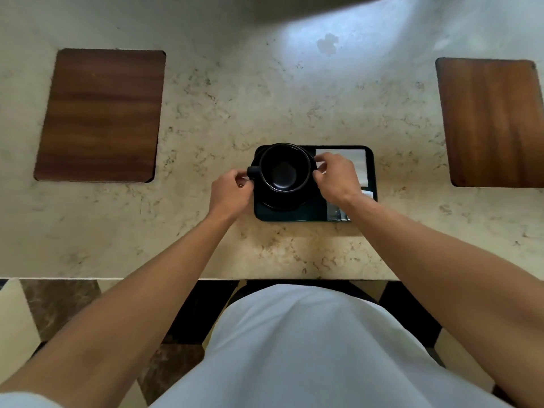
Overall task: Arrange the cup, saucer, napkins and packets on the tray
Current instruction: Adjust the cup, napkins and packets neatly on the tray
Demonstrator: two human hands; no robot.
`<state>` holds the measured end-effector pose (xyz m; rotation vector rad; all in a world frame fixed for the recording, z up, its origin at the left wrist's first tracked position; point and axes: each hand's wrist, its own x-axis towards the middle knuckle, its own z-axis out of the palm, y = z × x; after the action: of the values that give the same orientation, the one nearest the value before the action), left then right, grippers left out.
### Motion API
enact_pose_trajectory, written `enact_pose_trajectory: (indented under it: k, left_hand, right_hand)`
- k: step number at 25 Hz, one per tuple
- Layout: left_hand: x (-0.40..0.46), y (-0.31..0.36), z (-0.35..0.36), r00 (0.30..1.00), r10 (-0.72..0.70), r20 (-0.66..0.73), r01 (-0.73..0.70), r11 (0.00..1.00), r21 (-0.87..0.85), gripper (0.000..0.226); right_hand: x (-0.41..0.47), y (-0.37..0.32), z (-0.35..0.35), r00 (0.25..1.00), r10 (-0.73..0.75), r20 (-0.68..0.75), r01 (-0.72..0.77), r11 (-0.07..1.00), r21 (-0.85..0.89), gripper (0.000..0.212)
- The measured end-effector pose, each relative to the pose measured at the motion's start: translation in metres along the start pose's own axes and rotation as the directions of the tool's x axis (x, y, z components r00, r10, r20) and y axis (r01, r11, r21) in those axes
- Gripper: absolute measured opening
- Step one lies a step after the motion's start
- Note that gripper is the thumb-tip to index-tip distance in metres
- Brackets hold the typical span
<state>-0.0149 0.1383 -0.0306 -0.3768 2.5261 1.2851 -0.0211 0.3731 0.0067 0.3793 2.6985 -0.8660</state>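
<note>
White cloth over the person's lap (309, 348) fills the bottom of the view, with two bare forearms reaching over the counter (265, 113) to a dark tray (371, 172) near its front edge. On the tray's left half a black cup (284, 169) sits upright on a black saucer (279, 201), its handle pointing left. To the right lie white napkins (359, 160), partly under the right hand, and nearer the tray's right front corner a small pale packet (369, 194); a glossy strip along the front may be another packet or only a reflection. The left hand (231, 191) has its fingers curled in at the cup's handle, seemingly pinching it, while the right hand (335, 178) curls its fingertips against the cup's right side. Judging by this, the step is squaring the cup on the saucer. To do it well, turn the cup gently with both hands, keep it seated flat in the saucer's centre, and avoid dragging the napkins under the right wrist. Two wooden boards (100, 113) lie well apart on either side.
</note>
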Motion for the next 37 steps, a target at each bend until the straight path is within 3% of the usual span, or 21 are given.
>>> enact_pose_trajectory:
  k: [7,21,25,28,30,32,37]
  left_hand:
    - [-0.002,0.003,0.003,0.994,-0.107,0.026,0.109,0.989,-0.095,0.016]
    - [-0.011,0.009,0.002,0.994,-0.106,0.002,0.106,0.994,-0.032,0.024]
    - [-0.012,0.01,0.001,0.994,-0.109,0.014,0.109,0.993,-0.034,0.015]
    - [-0.017,0.013,0.002,0.993,-0.1,-0.065,0.102,0.994,0.036,0.024]
    - [-0.028,0.018,0.002,0.978,-0.127,-0.168,0.126,0.992,-0.013,0.022]
    - [-0.042,0.023,0.004,0.968,-0.163,-0.19,0.144,0.984,-0.108,0.014]
    - [-0.058,0.035,0.016,0.954,-0.298,-0.023,0.263,0.875,-0.407,0.022]
  right_hand:
    - [-0.001,0.0,0.001,0.999,0.054,0.004,-0.054,0.994,0.093,0.033]
    - [-0.009,-0.003,0.0,0.998,0.06,0.014,-0.061,0.992,0.106,0.036]
    - [-0.007,-0.001,0.0,0.999,0.041,0.027,-0.043,0.995,0.087,0.036]
    - [-0.003,0.0,0.0,0.998,-0.029,-0.061,0.035,0.995,0.094,0.038]
    - [0.002,-0.003,-0.002,0.992,-0.058,-0.116,0.078,0.98,0.182,0.035]
    - [0.009,-0.008,-0.005,0.996,-0.059,-0.064,0.075,0.956,0.283,0.032]
    - [0.018,-0.025,-0.004,0.988,-0.078,0.134,0.025,0.933,0.358,0.041]
